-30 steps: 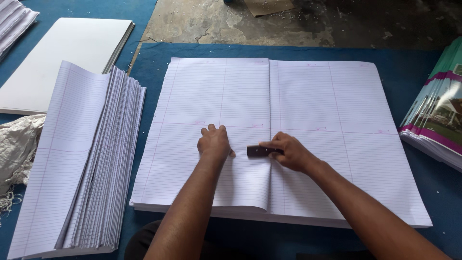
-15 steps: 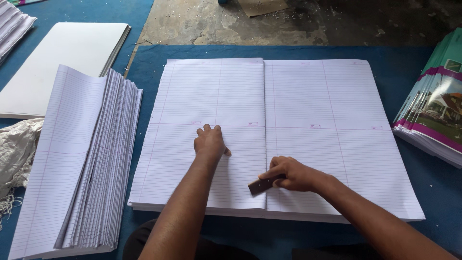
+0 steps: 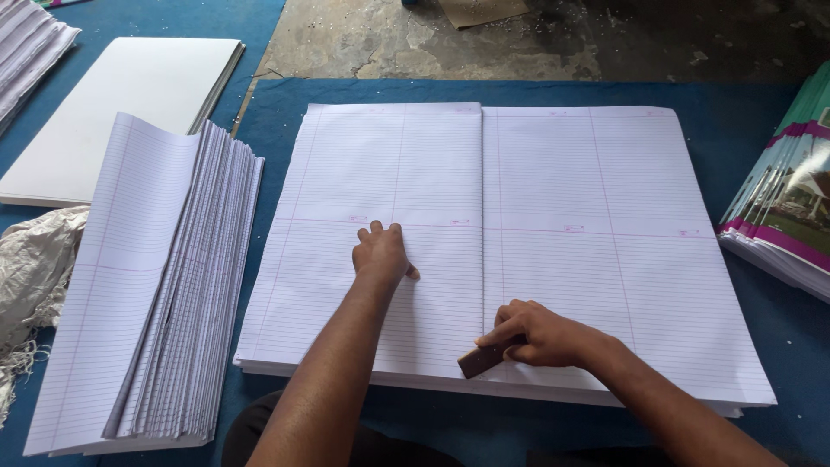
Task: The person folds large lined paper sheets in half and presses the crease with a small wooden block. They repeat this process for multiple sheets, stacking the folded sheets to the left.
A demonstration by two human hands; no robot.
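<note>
A thick stack of large ruled sheets [image 3: 562, 190] lies in front of me, with a folded sheet on its left half and the fold line down the middle. My left hand [image 3: 382, 252] presses flat on the folded sheet, fingers together. My right hand [image 3: 540, 333] grips a small brown wooden block [image 3: 481, 359] and holds it against the fold near the stack's front edge.
A pile of folded ruled sheets [image 3: 156, 285] lies to the left. Behind it sits a stack of plain white sheets [image 3: 121, 104]. Colour-printed covers [image 3: 787, 207] are stacked at the right edge. Crumpled white sacking [image 3: 30, 277] lies far left. A blue mat [image 3: 735, 112] covers the floor.
My right hand has drawn the wooden block down along the fold toward me, from mid-sheet to near the front edge. The left hand has stayed pressed in place.
</note>
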